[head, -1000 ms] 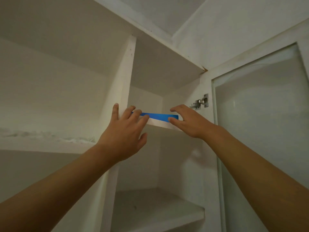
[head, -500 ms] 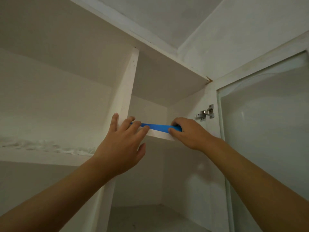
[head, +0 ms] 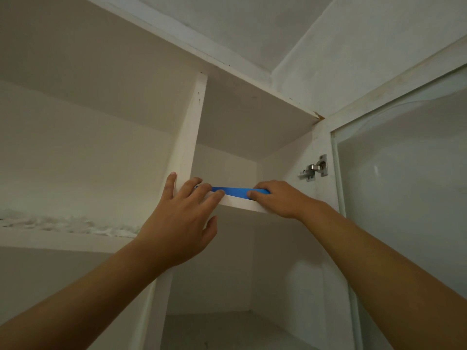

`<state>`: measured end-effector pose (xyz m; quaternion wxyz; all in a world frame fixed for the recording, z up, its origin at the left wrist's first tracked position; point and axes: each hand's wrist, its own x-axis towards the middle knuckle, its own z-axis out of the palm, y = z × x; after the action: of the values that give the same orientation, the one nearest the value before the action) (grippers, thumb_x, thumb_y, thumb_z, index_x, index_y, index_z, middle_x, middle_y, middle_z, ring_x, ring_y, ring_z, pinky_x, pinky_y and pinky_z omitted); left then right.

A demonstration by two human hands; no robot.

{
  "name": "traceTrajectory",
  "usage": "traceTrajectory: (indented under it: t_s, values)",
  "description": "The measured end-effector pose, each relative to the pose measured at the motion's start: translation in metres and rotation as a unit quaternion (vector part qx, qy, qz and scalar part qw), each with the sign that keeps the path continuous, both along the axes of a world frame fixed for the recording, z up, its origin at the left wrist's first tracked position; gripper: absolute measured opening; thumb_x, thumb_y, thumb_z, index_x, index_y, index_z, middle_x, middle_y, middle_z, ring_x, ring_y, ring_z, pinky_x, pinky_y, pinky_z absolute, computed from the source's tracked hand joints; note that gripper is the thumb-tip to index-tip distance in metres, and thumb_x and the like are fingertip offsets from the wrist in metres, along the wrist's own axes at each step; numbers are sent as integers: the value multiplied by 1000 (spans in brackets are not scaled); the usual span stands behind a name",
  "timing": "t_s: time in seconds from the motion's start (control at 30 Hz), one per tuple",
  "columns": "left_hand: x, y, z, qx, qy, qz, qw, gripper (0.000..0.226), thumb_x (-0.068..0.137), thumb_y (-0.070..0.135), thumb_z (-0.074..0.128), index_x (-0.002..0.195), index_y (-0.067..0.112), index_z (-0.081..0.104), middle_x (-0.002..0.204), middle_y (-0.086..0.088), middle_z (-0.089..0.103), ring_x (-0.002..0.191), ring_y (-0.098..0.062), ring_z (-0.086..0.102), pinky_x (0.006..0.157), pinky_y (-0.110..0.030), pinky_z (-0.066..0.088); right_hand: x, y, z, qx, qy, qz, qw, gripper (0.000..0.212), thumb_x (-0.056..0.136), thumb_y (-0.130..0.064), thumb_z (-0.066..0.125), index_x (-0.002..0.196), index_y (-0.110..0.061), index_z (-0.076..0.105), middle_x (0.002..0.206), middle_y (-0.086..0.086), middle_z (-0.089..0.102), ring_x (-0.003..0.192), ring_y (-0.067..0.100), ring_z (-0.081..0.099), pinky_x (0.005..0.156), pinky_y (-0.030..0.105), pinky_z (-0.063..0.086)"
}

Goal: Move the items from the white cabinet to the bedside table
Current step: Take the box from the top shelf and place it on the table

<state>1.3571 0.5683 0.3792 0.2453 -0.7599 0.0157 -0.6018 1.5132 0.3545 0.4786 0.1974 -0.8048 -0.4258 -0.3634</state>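
A flat blue item lies on the upper shelf of the white cabinet; only its front edge shows from below. My left hand reaches up with fingers nearly straight, their tips on the item's left end and the shelf edge. At the item's right end, the fingers of my right hand curl over it and the thumb sits at its front edge. The rest of the item is hidden by the shelf.
The cabinet's glass door stands open on the right, held by a metal hinge. A lower shelf is beneath. To the left, a wider shelf carries a pale crumpled fabric.
My right hand has closed its fingers over the blue item's right end. The view has tilted upward, so the lower shelf sits lower in frame. My left hand stays at the left end.
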Motion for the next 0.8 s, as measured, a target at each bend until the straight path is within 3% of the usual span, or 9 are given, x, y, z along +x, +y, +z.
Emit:
traceTrajectory:
  t_s: [0.23, 0.43, 0.5, 0.6, 0.7, 0.8]
  values:
    - [0, -1, 0, 4, -1, 3, 1000, 49, 95, 40, 54, 140, 22, 50, 134, -4, 60, 132, -30, 52, 115, -70, 29, 0, -3, 8, -23, 26, -12, 999, 48, 98, -64, 51, 104, -23, 75, 96, 7, 73, 88, 25, 68, 78, 41, 54]
    - [0, 0, 0, 10, -9, -7, 1000, 48, 95, 39, 55, 139, 22, 51, 132, -4, 60, 131, -30, 53, 114, -70, 31, 1, -8, 14, -31, 37, -22, 999, 60, 93, -67, 58, 90, -8, 68, 76, 4, 59, 67, 18, 52, 65, 34, 38]
    - [-1, 1, 0, 9, -10, -9, 1000, 48, 95, 41, 46, 139, 22, 51, 132, -4, 60, 130, -30, 53, 114, -70, 32, -2, -15, 18, -29, 46, -16, 998, 66, 89, -71, 63, 97, -6, 69, 81, 4, 61, 71, 20, 56, 68, 34, 40]
    - [1, 1, -1, 5, -8, -11, 1000, 50, 94, 42, 38, 138, 22, 52, 131, -4, 61, 129, -30, 54, 113, -70, 34, -4, -27, 28, -40, 63, -22, 997, 74, 76, -85, 63, 107, -17, 72, 98, 8, 74, 90, 23, 68, 79, 35, 50]
    - [3, 1, -1, 4, -9, -14, 1000, 50, 94, 42, 37, 137, 21, 52, 130, -5, 61, 128, -31, 56, 111, -70, 35, -3, -31, 35, -47, 81, -37, 995, 63, 77, -86, 61, 108, -32, 71, 105, 4, 75, 97, 13, 68, 91, 37, 53]
    - [3, 2, -1, 1, -4, -10, 1000, 50, 94, 42, 37, 137, 21, 52, 130, -5, 61, 128, -31, 55, 112, -70, 35, -10, -20, 35, -65, 93, -44, 993, 74, 78, -87, 56, 113, -25, 74, 110, 8, 73, 100, 17, 66, 94, 38, 50]
